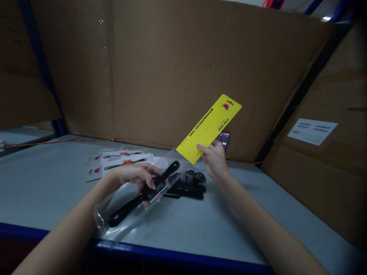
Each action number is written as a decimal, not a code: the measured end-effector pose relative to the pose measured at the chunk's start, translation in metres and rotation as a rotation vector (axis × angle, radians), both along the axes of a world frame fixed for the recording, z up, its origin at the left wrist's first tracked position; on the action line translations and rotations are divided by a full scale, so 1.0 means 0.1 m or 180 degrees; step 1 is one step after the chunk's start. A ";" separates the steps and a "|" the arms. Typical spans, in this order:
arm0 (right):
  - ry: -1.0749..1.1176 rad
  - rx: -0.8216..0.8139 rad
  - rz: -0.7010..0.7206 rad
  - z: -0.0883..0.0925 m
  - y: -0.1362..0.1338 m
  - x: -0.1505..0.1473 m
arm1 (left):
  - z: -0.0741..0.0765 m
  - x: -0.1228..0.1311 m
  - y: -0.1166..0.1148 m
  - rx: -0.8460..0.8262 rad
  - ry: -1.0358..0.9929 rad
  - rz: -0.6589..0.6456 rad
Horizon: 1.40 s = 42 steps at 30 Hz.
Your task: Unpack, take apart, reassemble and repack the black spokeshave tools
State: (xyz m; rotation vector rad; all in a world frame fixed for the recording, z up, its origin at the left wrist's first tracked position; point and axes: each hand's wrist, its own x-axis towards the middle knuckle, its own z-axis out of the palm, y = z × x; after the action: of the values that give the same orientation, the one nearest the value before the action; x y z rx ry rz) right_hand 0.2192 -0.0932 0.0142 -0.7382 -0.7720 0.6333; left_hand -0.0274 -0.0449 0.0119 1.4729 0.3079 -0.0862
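My left hand [135, 176] grips a black spokeshave [126, 211] together with the clear plastic blister shell [101, 218] around it, tilted above the front of the table. My right hand [215, 159] pinches a yellow backing card [208, 128] by its lower end, thumb on the printed face. The card reads "WOODWORKING TOOL" and is held up and to the right, apart from the spokeshave. Behind the left hand lie more black tools [191, 190], partly hidden, with dark parts in clear plastic [195, 175] beside them.
White printed sheets [126, 162] with tool pictures lie at the back left of the grey table [43, 183]. A phone [225, 140] stands behind my right hand. Cardboard walls [160, 76] enclose the back and sides. Thin wires [86, 140] run along the rear edge.
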 end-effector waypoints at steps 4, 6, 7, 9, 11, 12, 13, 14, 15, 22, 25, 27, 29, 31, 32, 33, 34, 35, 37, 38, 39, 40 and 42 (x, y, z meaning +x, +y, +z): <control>-0.0094 0.0000 0.0243 -0.04 -0.01 -0.06 | 0.01 0.01 0.01 0.0192 0.0114 -0.0017; -0.0098 0.0003 0.0341 -0.04 -0.02 -0.07 | 0.03 0.01 0.00 0.0233 0.0161 -0.0070; -0.0085 0.0009 0.0371 -0.04 -0.02 -0.07 | 0.03 0.01 0.00 0.0226 0.0151 -0.0104; -0.0056 0.0048 0.0423 -0.04 -0.02 -0.07 | 0.05 0.00 -0.01 0.0187 0.0092 -0.0166; -0.0023 0.0112 0.0487 -0.04 -0.01 -0.06 | 0.05 0.00 -0.02 0.0143 0.0033 -0.0176; 0.0001 0.0146 0.0523 -0.05 -0.01 -0.05 | 0.05 -0.01 -0.02 0.0149 0.0018 -0.0168; 0.0030 0.0171 0.0563 -0.05 0.00 -0.05 | 0.05 -0.01 -0.02 0.0170 0.0017 -0.0166; 0.0059 0.0184 0.0600 -0.05 0.00 -0.05 | 0.06 -0.01 -0.02 0.0200 0.0021 -0.0168; 0.0088 0.0188 0.0627 -0.05 0.00 -0.04 | 0.06 -0.01 -0.03 0.0238 0.0028 -0.0175; 0.0139 -0.0002 0.0712 -0.07 -0.02 -0.11 | 0.10 -0.01 -0.06 0.0330 0.0007 -0.0130; 0.0046 -0.0148 0.0792 -0.10 -0.04 -0.18 | 0.09 -0.01 -0.05 0.0368 0.0013 -0.0081; -0.0049 -0.0245 0.0833 -0.13 -0.07 -0.24 | 0.07 0.00 -0.04 0.0398 -0.0025 0.0023; -0.0188 -0.0417 0.1052 -0.15 -0.10 -0.31 | 0.06 0.00 -0.02 0.0432 -0.0068 0.0126; -0.0399 -0.0646 0.1503 -0.15 -0.13 -0.35 | 0.06 0.00 -0.02 0.0452 -0.0097 0.0246; -0.0490 -0.0748 0.1710 -0.15 -0.13 -0.35 | 0.06 0.00 -0.03 0.0447 -0.0115 0.0300; -0.0527 -0.0836 0.1835 -0.14 -0.13 -0.34 | 0.07 0.00 -0.04 0.0424 -0.0133 0.0330; -0.0489 -0.0909 0.1862 -0.12 -0.12 -0.31 | 0.08 0.00 -0.05 0.0390 -0.0145 0.0328; -0.0359 -0.0953 0.1774 -0.10 -0.10 -0.27 | 0.08 0.00 -0.06 0.0354 -0.0145 0.0284; 0.0078 -0.0946 0.1429 -0.08 -0.05 -0.16 | 0.09 0.00 -0.08 0.0315 -0.0101 0.0129; 0.0257 -0.0863 0.1266 -0.07 -0.02 -0.11 | 0.08 0.01 -0.09 0.0311 -0.0060 0.0058; 0.0351 -0.0762 0.1161 -0.07 0.00 -0.08 | 0.07 0.01 -0.08 0.0311 -0.0025 0.0029; 0.0362 -0.0696 0.1109 -0.07 0.01 -0.06 | 0.05 0.02 -0.07 0.0316 -0.0003 0.0050; 0.0249 -0.0717 0.1207 -0.11 0.02 -0.07 | 0.00 0.02 -0.05 0.0334 -0.0032 0.0219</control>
State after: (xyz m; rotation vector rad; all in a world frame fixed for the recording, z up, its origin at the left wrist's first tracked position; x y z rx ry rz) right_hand 0.2125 -0.0914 0.0030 -0.7725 -0.7824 1.0994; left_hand -0.0250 -0.0497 0.0116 1.5647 0.3590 -0.0073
